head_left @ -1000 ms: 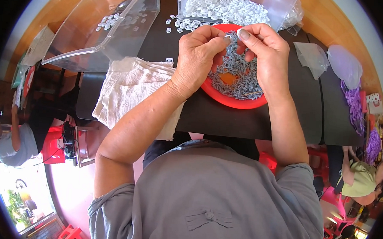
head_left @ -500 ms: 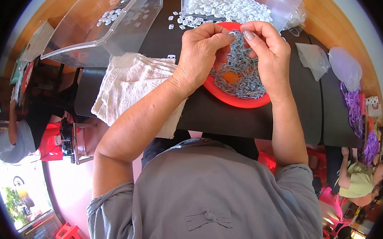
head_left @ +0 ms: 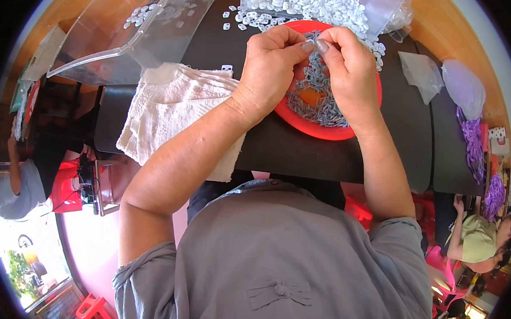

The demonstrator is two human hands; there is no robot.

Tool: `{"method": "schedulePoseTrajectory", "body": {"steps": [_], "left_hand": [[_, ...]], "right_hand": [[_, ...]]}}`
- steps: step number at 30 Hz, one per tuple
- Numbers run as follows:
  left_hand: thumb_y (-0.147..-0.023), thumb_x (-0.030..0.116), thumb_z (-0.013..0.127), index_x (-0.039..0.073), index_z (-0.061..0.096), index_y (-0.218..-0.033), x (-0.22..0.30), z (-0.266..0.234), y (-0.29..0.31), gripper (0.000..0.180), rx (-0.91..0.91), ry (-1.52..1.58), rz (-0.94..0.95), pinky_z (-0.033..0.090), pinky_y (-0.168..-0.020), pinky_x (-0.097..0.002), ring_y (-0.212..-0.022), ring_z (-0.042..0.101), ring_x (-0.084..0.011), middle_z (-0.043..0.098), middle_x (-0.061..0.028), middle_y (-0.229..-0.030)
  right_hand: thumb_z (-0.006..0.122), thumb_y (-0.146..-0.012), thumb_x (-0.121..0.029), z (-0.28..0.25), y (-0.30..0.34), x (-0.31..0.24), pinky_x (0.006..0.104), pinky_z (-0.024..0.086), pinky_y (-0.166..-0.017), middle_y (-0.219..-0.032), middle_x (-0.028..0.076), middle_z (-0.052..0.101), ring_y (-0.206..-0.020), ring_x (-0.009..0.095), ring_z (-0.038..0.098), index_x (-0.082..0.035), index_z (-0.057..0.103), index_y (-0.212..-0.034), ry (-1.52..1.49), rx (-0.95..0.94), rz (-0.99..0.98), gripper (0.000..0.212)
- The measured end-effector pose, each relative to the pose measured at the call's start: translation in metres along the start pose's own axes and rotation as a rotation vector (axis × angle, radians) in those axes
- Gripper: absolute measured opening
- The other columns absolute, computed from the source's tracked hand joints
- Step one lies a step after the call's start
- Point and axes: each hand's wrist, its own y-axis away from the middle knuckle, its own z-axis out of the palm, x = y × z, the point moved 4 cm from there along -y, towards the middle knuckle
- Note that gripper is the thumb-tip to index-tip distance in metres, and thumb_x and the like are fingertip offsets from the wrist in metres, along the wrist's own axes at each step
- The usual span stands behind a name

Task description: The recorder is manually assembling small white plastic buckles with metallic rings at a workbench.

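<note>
Above a round red plastic dish point(head_left: 326, 132), my two hands meet fingertip to fingertip. My left hand point(head_left: 269, 62) is closed in a pinch on a small white plastic piece point(head_left: 312, 41), mostly covered by the fingers. My right hand point(head_left: 352, 69) pinches right against it; whatever its thumb and forefinger grip is too small and hidden to name. Many small grey elongated parts point(head_left: 331, 115) fill the dish around an orange patch. Behind the dish lies a heap of white pieces with holes point(head_left: 333, 9), partly inside a clear container.
A cream cloth point(head_left: 174, 117) lies left of my left forearm. One white piece point(head_left: 227, 68) sits behind it. A clear plastic bin point(head_left: 107, 62) tilts at the far left, with a few pieces in it. Plastic bags point(head_left: 463, 89) and purple strips point(head_left: 471, 147) are at right. Two people sit nearby.
My fingertips have come together; before, there was a small gap between them. My right hand has shifted left to the white piece in my left hand. The view has shifted slightly.
</note>
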Motion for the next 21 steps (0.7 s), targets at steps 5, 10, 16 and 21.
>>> {"method": "schedulePoseTrajectory", "body": {"steps": [5,10,16,21], "left_hand": [[-0.090,0.009,0.061,-0.001,0.062,-0.086,-0.002,-0.003,-0.001,0.011,0.048,-0.002,-0.010,0.037,-0.042,-0.0229,-0.049,0.050,-0.0105,0.057,-0.0038,-0.066],[-0.089,0.011,0.063,-0.001,0.062,-0.084,0.001,-0.005,-0.002,0.013,0.050,0.046,-0.046,0.037,-0.042,-0.0232,-0.049,0.050,-0.0111,0.057,-0.0038,-0.066],[-0.087,0.013,0.062,-0.001,0.061,-0.081,0.008,-0.005,0.001,0.016,0.056,0.075,-0.002,0.037,-0.039,-0.0231,-0.048,0.050,-0.0084,0.057,-0.0033,-0.065],[-0.086,0.013,0.061,-0.002,0.061,-0.081,0.010,-0.005,0.001,0.016,0.066,0.015,0.047,0.039,-0.040,-0.0228,-0.048,0.051,-0.0081,0.057,-0.0034,-0.064]], "right_hand": [[0.057,-0.092,-0.003,0.009,0.001,0.001,0.0230,0.045,-0.057,-0.075,0.001,0.059,-0.066,0.007,0.054,0.001,0.058,-0.092,-0.041,0.013,-0.028,0.004],[0.059,-0.093,-0.008,0.005,-0.001,0.009,0.0216,0.047,-0.060,-0.078,-0.001,0.061,-0.070,0.006,0.056,-0.002,0.063,-0.095,-0.183,-0.005,0.140,0.008],[0.062,-0.091,-0.009,-0.010,-0.007,0.007,0.0206,0.046,-0.061,-0.081,0.000,0.063,-0.074,0.007,0.059,-0.002,0.066,-0.096,-0.371,0.019,0.247,0.010],[0.060,-0.091,-0.006,-0.011,-0.008,-0.001,0.0211,0.045,-0.062,-0.085,0.002,0.065,-0.076,0.009,0.061,-0.001,0.065,-0.103,-0.419,-0.006,0.242,0.014]]}}
